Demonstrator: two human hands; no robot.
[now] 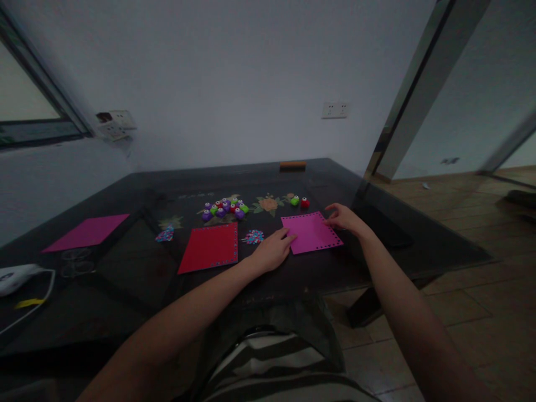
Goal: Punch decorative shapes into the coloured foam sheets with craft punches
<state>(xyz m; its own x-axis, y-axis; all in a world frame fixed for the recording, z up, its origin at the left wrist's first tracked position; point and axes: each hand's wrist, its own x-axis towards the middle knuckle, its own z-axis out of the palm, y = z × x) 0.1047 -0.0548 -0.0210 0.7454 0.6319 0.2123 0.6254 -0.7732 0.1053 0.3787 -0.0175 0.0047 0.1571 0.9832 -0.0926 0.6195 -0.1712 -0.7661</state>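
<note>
A pink sheet (pixel 312 234) with rows of small holes along its edges lies on the dark table in front of me. Flat on its left edge rest the fingers of my left hand (pixel 274 250). At the right edge, the fingertips of my right hand (pixel 347 219) touch the sheet, with a gap between forefinger and thumb. To the left is a red sheet (pixel 213 245) with small dotted marks along its top, right and bottom edges. Between the sheets sits a small pile of blue, pink and white pieces (pixel 254 237).
Behind the sheets stand several purple, green and red eyed toys (pixel 225 207), plus a green one (pixel 295 200) and a red one (pixel 305 202). Leftward are another colourful pile (pixel 165 234), a second pink sheet (pixel 87 231) and a white corded device (pixel 17 278). A brown block (pixel 292 165) lies by the wall.
</note>
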